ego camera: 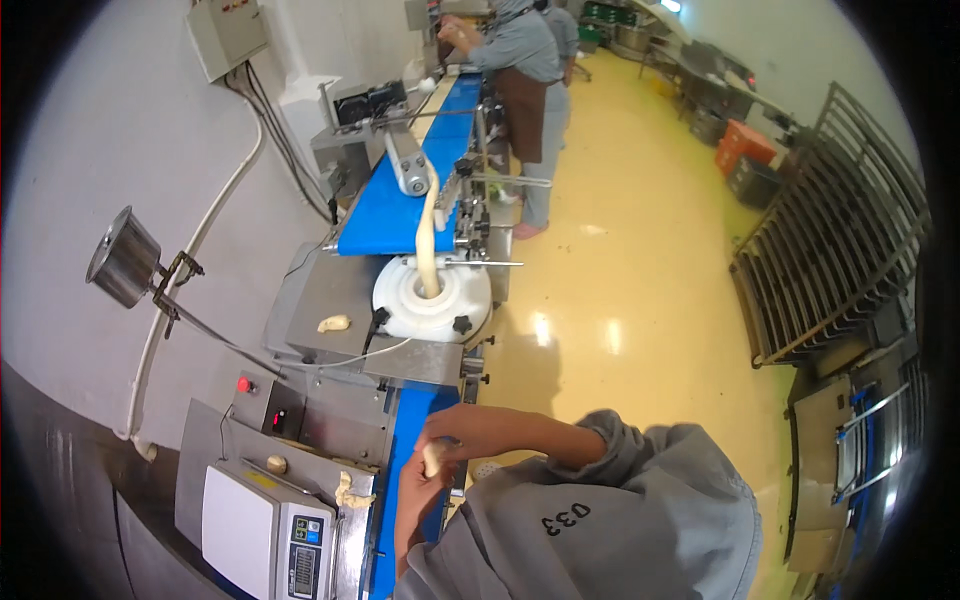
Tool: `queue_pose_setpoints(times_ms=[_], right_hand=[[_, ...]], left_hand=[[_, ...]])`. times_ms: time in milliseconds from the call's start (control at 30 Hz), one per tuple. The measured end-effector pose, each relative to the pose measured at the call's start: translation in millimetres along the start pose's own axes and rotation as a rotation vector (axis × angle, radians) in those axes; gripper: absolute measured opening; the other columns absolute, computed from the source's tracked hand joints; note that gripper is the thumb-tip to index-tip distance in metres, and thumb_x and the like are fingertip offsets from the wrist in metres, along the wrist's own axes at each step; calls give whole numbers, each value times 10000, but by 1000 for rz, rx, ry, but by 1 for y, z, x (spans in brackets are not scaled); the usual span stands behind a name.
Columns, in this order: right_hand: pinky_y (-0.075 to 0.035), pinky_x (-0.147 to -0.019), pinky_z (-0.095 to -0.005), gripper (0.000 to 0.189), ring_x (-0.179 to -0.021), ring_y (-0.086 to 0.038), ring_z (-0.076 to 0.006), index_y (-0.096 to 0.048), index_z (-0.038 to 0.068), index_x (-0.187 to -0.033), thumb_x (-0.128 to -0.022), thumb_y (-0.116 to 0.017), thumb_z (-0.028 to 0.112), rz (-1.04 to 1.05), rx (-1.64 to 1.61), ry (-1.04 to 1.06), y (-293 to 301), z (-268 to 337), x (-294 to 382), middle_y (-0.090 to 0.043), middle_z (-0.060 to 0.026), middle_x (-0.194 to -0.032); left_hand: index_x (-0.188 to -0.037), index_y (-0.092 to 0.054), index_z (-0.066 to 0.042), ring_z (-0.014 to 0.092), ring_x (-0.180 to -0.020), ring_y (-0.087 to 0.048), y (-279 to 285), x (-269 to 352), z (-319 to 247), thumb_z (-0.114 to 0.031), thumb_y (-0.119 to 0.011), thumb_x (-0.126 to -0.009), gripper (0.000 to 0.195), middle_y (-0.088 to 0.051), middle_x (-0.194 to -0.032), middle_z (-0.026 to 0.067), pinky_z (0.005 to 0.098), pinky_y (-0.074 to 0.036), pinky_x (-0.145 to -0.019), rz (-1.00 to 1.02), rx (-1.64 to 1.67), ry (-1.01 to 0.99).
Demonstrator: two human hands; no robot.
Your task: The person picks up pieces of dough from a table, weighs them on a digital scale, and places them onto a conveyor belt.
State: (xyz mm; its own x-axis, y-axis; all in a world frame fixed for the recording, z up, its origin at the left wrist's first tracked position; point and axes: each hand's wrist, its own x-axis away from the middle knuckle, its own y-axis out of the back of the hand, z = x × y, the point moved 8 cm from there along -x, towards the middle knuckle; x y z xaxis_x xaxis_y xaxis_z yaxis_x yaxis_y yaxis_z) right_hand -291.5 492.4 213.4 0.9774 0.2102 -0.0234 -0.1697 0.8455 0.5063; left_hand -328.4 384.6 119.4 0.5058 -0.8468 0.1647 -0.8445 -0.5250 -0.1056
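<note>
Over the near blue conveyor belt (415, 409), my two hands meet around a small piece of pale dough (432, 459). My left hand (421, 480) grips it from below, while my right hand (448, 433) closes over its upper side. Part of the dough is hidden by my fingers. Just left of the belt, dough scraps (351, 491) lie on the metal edge. A white digital scale (244, 521) stands beside them, with a small round dough ball (277, 464) behind it.
Ahead, a dough rope (426, 240) runs from the far blue belt (382, 214) into a white round machine head (390, 289). Another dough scrap (334, 323) rests on its housing. A co-worker (525, 82) stands farther along the line. A metal rack (825, 240) is at right.
</note>
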Motion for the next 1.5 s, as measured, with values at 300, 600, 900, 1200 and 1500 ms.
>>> queue_pose_setpoints(times_ms=[300, 600, 900, 1200, 1500], right_hand=[[-563, -816, -334, 310, -1020, -610, -247, -621, 111, -1194, -898, -637, 199, -383, 0, -176, 6, 27, 98, -610, -88, -1122], [-576, -776, -306, 334, -980, -628, -224, -620, 113, -1207, -880, -664, 163, -580, -73, -277, 13, 9, 197, -612, -101, -1102], [-566, -722, -309, 274, -877, -643, -217, -649, 91, -1138, -872, -669, 155, -826, -33, -393, 69, -30, 332, -619, -104, -1033], [-515, -796, -375, 345, -943, -603, -294, -626, 55, -1129, -811, -675, 178, -1405, 408, -450, 80, -36, 570, -571, -130, -1044], [-502, -758, -381, 332, -874, -609, -275, -628, 60, -1074, -752, -677, 125, -2075, 339, -1142, -86, 46, 679, -582, -103, -1017]], left_hand=[[-1262, -494, -37, 105, -821, -593, -78, 8, -24, -117, -680, -870, 441, -608, -985, 48, 251, -491, -704, 272, 20, -32], [-1178, -561, -22, 102, -798, -596, -152, 1, -8, -265, -673, -899, 387, -617, -926, 38, 255, -498, -700, 558, -156, 146], [-1223, -492, -30, 114, -772, -579, -305, -50, -14, -256, -690, -884, 454, -607, -881, 37, 274, -497, -696, 716, -447, -173], [-1180, -562, -12, 101, -682, -549, -568, -48, 14, -102, -572, -904, 291, -609, -932, 48, 242, -477, -602, 1196, -293, -134], [-1041, -567, -1, 91, -675, -553, -708, 122, 83, -99, -580, -912, 163, -589, -879, 45, 226, -451, -581, 2203, -471, -26]])
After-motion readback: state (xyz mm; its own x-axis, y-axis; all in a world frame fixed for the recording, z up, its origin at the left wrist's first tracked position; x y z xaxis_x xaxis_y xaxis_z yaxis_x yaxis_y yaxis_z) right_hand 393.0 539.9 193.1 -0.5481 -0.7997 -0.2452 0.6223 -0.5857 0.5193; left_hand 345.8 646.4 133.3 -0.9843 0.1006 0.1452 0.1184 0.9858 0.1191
